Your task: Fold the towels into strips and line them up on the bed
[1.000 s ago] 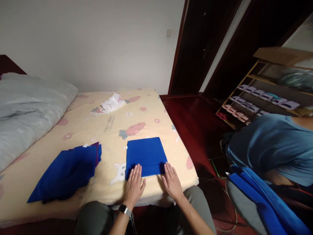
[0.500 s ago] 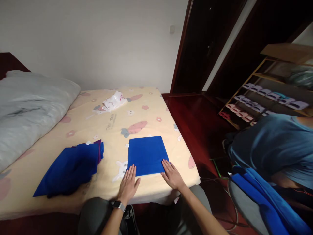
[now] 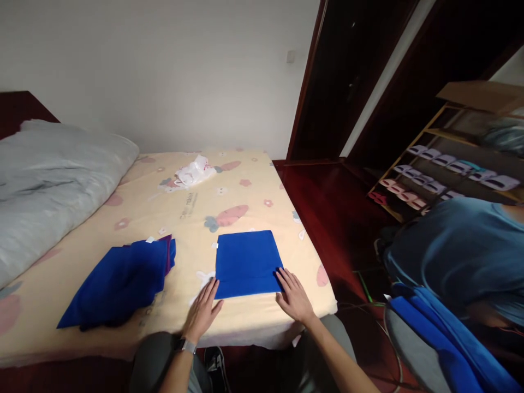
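Note:
A blue cloth (image 3: 249,263), folded into a flat square with a small white tag at its left edge, lies on the bed (image 3: 262,314). At its lower left corner rests my left hand (image 3: 203,307), fingers stretched out and fingertips by the cloth's edge. My right hand (image 3: 295,295) lies flat at the lower right corner, its fingertips touching the cloth. Neither hand grips anything. To the left is a looser pile of blue cloth (image 3: 123,284) with a purple edge and a white tag showing.
A white plastic bag (image 3: 194,172) sits farther back on the bed. On the left lies a grey quilt (image 3: 61,180). At right, a person in a blue shirt (image 3: 450,245) sits near more blue cloth (image 3: 450,333) on a grey seat. Behind stands a rack of slippers (image 3: 444,159).
My left hand has slid slightly left, off the cloth's surface to its corner. My right hand has shifted a little outward and down. The view has tilted slightly.

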Available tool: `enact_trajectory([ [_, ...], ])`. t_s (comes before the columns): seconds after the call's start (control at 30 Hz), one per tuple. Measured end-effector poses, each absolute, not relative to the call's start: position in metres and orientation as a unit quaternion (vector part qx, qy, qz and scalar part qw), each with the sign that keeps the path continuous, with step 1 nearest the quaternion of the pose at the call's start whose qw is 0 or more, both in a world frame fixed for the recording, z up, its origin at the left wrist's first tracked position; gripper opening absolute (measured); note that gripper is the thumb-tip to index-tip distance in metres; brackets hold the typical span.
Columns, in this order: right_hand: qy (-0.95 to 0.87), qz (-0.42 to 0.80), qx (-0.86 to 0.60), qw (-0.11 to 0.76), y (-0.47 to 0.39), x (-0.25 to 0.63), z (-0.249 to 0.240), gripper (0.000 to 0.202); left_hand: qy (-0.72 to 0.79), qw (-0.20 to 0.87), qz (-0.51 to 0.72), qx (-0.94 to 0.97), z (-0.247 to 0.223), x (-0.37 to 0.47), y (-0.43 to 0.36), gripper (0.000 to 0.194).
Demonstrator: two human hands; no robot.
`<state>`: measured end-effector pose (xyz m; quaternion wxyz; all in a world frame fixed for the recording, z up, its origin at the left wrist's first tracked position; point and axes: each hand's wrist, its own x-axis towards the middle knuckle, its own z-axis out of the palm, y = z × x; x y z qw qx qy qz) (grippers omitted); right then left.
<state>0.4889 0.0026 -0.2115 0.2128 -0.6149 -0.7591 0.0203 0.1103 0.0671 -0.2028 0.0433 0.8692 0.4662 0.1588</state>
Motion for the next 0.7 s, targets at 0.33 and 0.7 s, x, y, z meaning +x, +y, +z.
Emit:
enact_trajectory([
  [0.33,-0.716,0.027,-0.624,0.312,-0.003,0.491,-0.221,0.050,0.507,0.047,0.235,0.828,-0.201,0.115,0.064,0.033],
  [0.7,-0.700,0.047,-0.637,0.319,0.001,0.490,-0.221,0.049,0.509,0.012,0.216,0.833,-0.213,0.115,0.066,0.053],
])
